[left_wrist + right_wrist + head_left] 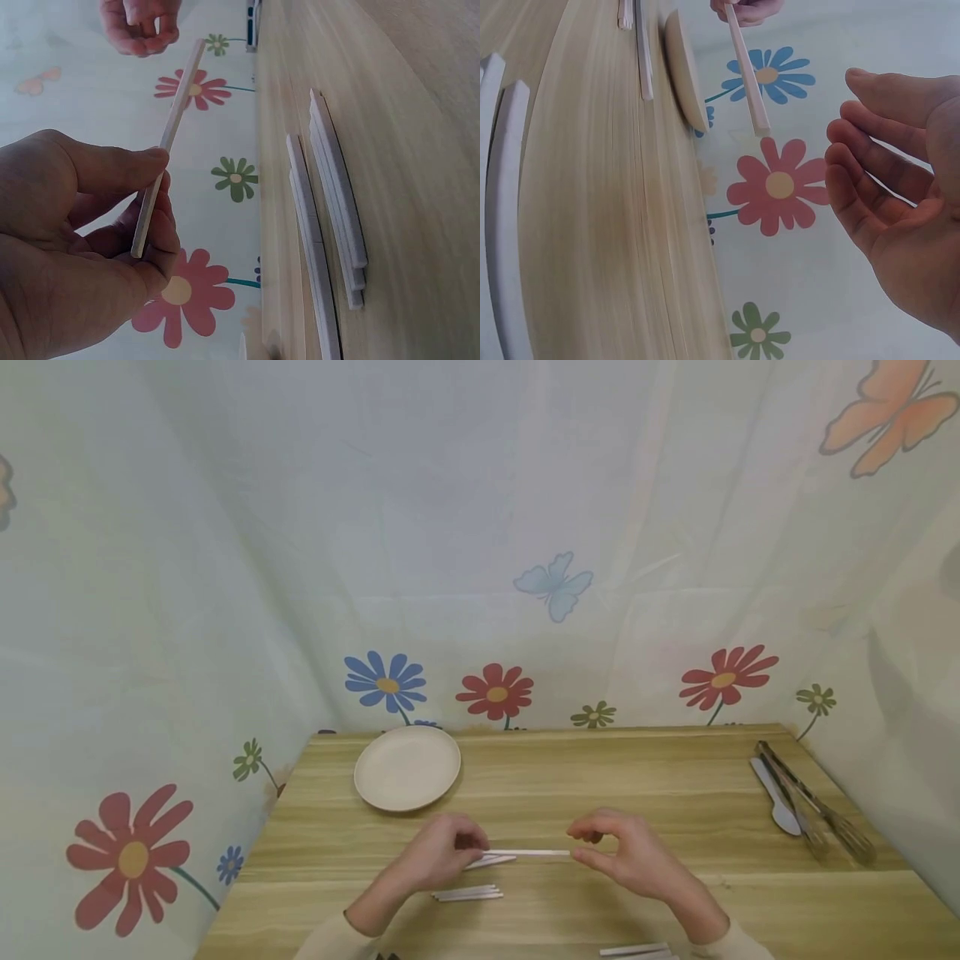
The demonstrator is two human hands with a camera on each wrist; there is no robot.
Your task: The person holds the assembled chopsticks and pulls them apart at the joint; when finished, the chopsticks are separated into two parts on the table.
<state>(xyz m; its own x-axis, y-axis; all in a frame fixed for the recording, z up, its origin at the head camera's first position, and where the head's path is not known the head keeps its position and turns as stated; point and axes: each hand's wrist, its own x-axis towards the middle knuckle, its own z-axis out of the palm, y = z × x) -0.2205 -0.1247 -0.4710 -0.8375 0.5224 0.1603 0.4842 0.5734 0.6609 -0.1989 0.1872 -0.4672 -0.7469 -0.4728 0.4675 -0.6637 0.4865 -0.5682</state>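
Observation:
A thin white stick (532, 852) is held level above the table by my left hand (438, 853), which pinches it near one end between thumb and fingers. My right hand (630, 853) is by the stick's other end, its fingers loosely bent. In the right wrist view a gap shows between the right hand (900, 165) and the stick's free end (759, 120). Under the left hand lie a couple of similar sticks (311, 255) on the table, and beside them a small row of several more (337, 202).
More white sticks (637, 952) lie at the front edge of the head view, near my right forearm. A round cream plate (407, 768) sits at the back left of the wooden table (585, 777). Metal tongs (817, 806), a whisk (851, 839) and a white spoon (776, 802) lie at the right.

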